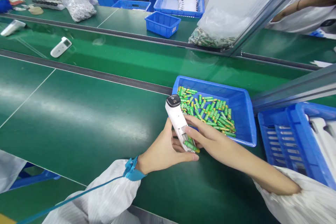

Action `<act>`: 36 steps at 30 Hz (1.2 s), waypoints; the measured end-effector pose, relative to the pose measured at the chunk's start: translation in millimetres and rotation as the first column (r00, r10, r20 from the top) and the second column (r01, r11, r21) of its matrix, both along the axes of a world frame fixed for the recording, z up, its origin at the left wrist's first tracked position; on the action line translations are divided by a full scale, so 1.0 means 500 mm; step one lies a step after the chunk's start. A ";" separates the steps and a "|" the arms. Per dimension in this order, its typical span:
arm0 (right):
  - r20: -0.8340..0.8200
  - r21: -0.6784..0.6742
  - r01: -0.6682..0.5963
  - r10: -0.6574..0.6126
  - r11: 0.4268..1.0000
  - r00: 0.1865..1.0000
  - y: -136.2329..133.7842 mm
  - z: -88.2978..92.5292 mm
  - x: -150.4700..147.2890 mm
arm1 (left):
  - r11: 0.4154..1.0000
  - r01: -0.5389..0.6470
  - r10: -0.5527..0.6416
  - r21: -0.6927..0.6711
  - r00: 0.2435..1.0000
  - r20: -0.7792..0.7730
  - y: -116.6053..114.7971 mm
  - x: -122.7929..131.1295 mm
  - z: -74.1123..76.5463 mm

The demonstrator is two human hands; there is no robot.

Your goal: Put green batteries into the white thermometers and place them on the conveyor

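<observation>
My left hand (164,148) is wrapped around a white handheld thermometer-like device (176,115), held back-side up with its battery bay open. My right hand (210,140) pinches a green and yellow battery (191,145) at the open bay of the device. Just behind the hands sits a blue tray (241,103) with several green batteries (210,112) in it. A blue wrist strap (132,170) with a cord is on my left wrist.
A blue slotted crate (291,140) with white parts stands at the right. Two white devices (61,47) lie on the green conveyor belt (131,56). Across the belt are blue bins (162,23), bags of batteries (214,38), and other people's arms (301,5).
</observation>
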State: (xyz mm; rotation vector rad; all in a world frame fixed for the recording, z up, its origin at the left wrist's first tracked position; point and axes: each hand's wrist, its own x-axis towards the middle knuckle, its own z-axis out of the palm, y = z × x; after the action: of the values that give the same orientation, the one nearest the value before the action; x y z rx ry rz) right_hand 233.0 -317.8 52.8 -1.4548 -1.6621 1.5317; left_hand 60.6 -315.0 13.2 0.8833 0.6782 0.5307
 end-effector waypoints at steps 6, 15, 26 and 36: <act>0.060 0.053 0.024 -0.027 0.998 0.998 -0.004 -0.004 -0.008 | 0.998 -0.013 0.014 -0.060 0.999 0.032 0.001 0.001 -0.001; -0.032 -0.093 0.060 -0.063 0.994 0.998 -0.032 0.018 0.001 | 0.992 -0.099 0.106 -0.081 0.990 0.090 0.022 -0.014 0.000; 0.094 -0.017 -0.059 0.060 0.998 0.994 -0.014 0.025 0.018 | 0.995 -0.071 0.083 -0.071 0.982 0.173 0.036 -0.021 0.015; 0.109 0.085 0.071 -0.080 0.994 0.991 -0.011 0.011 0.025 | 0.972 -0.229 0.232 -0.047 0.970 0.074 0.044 -0.027 0.018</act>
State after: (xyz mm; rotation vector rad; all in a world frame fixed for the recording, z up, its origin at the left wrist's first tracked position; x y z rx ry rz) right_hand 245.4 -323.1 58.1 -1.5675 -1.6918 1.3488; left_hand 47.3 -293.1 21.9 0.7477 0.7201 0.7545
